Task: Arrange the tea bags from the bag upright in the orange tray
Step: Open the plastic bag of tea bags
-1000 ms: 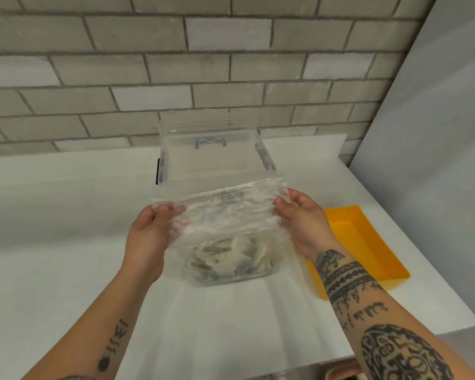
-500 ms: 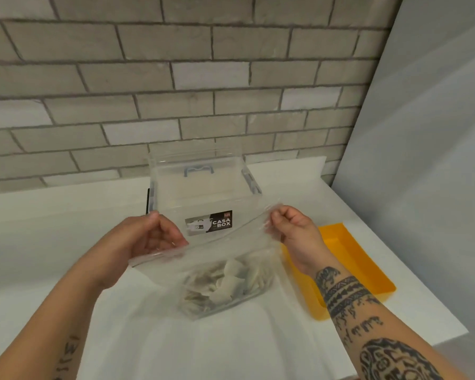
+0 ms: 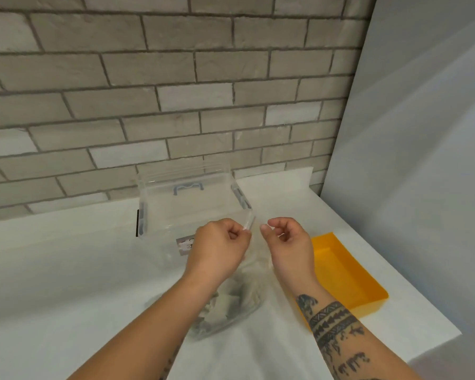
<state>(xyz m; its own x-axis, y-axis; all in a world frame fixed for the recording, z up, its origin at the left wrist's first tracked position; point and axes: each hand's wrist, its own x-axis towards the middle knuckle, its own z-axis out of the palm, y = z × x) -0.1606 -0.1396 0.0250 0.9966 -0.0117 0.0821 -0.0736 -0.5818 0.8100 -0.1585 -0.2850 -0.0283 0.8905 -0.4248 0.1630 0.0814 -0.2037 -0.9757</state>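
Observation:
A clear plastic bag hangs above the white table, its lower part bulging with several pale tea bags. My left hand pinches the bag's top edge between thumb and fingers. My right hand pinches the same edge a few centimetres to the right, fingers curled. The two hands are close together over the middle of the bag's mouth. The orange tray lies on the table to the right of my right forearm, with nothing visible inside it.
A clear plastic storage box with grey latches and a label stands behind the hands against the brick wall. The white table ends at its right edge just past the tray. A grey panel rises on the right.
Both hands have slid inward along the bag's top edge from its corners to its middle. The view has tilted, so the bag and hands sit lower and the tray farther right.

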